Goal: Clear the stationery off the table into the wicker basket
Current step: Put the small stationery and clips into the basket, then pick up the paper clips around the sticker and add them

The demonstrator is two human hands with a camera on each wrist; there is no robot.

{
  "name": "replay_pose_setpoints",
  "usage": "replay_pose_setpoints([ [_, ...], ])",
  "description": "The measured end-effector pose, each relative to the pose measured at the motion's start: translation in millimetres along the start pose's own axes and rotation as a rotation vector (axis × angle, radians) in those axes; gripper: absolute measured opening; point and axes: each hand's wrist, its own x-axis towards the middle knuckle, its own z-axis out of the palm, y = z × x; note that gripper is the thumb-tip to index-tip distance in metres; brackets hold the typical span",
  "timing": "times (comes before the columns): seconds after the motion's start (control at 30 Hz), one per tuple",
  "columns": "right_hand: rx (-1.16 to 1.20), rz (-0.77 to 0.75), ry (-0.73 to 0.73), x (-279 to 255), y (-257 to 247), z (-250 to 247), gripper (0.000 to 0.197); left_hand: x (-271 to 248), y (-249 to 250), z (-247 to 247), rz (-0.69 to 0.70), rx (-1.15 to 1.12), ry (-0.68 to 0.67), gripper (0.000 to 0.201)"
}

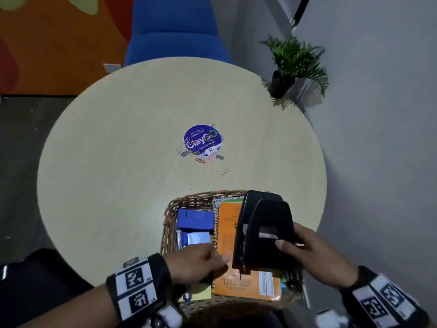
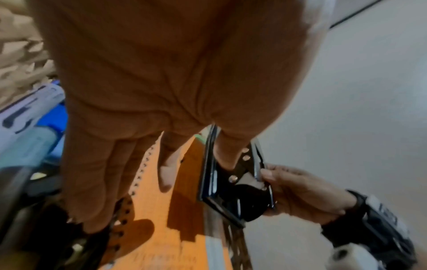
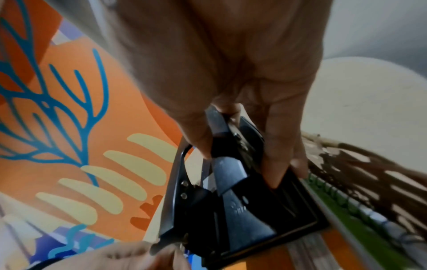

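Head view shows the round pale wooden table [image 1: 118,162] stretching away beyond both hands, with a blue upholstered chair [image 1: 175,29] on its far side and a small potted green fern [image 1: 295,65] off past the right hand. Right under the hands sits the brown woven wicker basket [image 1: 169,214] at the near edge of the table, already holding an orange spiral-bound notebook [image 1: 227,223], with a blue stapler-looking box [image 1: 195,220] just ahead of the left hand.

The right hand [image 1: 314,254] grips a black metal two-hole punch [image 1: 262,230], thumb on top and fingers wrapped around the far side, holding it tilted on edge over the notebook. The left hand [image 1: 196,262] is flat and loose, fingers straight, fingertips resting against the near edge of the punch's base, more steadying than holding.

So I'd say the step in hand is dropping the punch into the basket, basically mid-placement. Next it probably needs laying flat on the notebook so it doesn't tip out the right side.

Smallest stuff last: a scatter of coloured metal paper clips [image 1: 201,155] lies well ahead of both hands, on and around a round blue sticker [image 1: 201,138] mid-table. Those look like fiddly pinch work, probably easier swept together first.
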Motion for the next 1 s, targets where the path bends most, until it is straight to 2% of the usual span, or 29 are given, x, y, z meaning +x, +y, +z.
replay_pose_setpoints([
  [0.13,-0.06,0.042,-0.025,7,11,-1,0.027,13,5,2,-0.083,0.056,-0.196,0.033],
  [0.3,-0.19,0.05,-0.012,16,18,4,0.033,26,9,6,-0.058,0.006,-0.225,0.036],
  [0.43,-0.215,0.064,-0.027,17,12,2,0.045,36,6,10,-0.034,0.064,-0.198,0.042],
  [0.53,-0.265,0.086,-0.093,15,1,-4,0.053,37,7,11,0.005,0.057,-0.213,0.044],
  [0.6,-0.35,0.06,-0.076,18,-20,-17,0.057,32,10,4,0.071,0.119,-0.189,0.044],
  [0.67,-0.489,0.008,0.027,33,-50,-36,0.056,24,14,-17,0.127,0.108,-0.098,0.034],
  [0.7,-0.545,-0.035,0.091,47,-68,-45,0.053,22,16,-36,0.158,0.079,-0.007,0.024],
  [0.73,-0.586,-0.09,0.145,63,-85,-51,0.05,21,18,-56,0.19,0.07,0.117,0.015],
  [0.8,-0.675,-0.224,0.17,109,-115,-56,0.041,30,18,-107,0.2,0.13,0.459,0.01],
  [0.87,-0.797,-0.293,0.065,167,-126,-49,0.035,52,10,-159,0.116,0.229,0.72,0.013],
  [0.93,-0.886,-0.225,-0.076,223,-121,-30,0.032,82,0,-198,-0.026,0.365,0.792,0.02],
  [1.0,-0.93,-0.134,-0.132,265,-109,-10,0.025,110,-9,-216,-0.15,0.462,0.773,0.025],
])
